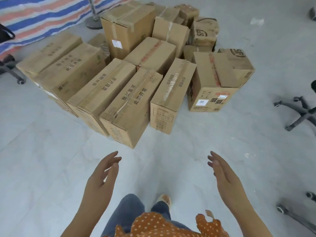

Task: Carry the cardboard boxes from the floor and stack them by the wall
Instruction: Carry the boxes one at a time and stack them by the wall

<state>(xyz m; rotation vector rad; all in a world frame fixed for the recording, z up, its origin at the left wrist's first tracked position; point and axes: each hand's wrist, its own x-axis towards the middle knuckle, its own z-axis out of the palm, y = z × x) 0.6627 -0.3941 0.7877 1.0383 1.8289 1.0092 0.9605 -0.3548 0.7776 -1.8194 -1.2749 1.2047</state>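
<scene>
Many taped-shut cardboard boxes (130, 69) crowd the floor (51, 159), contents hidden.

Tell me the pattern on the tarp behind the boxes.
Blue, white and salmon-red stripes on the tarp, seen in the head view, top left.

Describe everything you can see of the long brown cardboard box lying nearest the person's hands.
The long brown cardboard box lies flat on the grey tiled floor, its short end facing the viewer. Black printed characters run along its top, and the clear tape on its centre seam is wrinkled and torn. The near end looks dented. A similar box presses against its left side. Neither hand touches it.
</scene>
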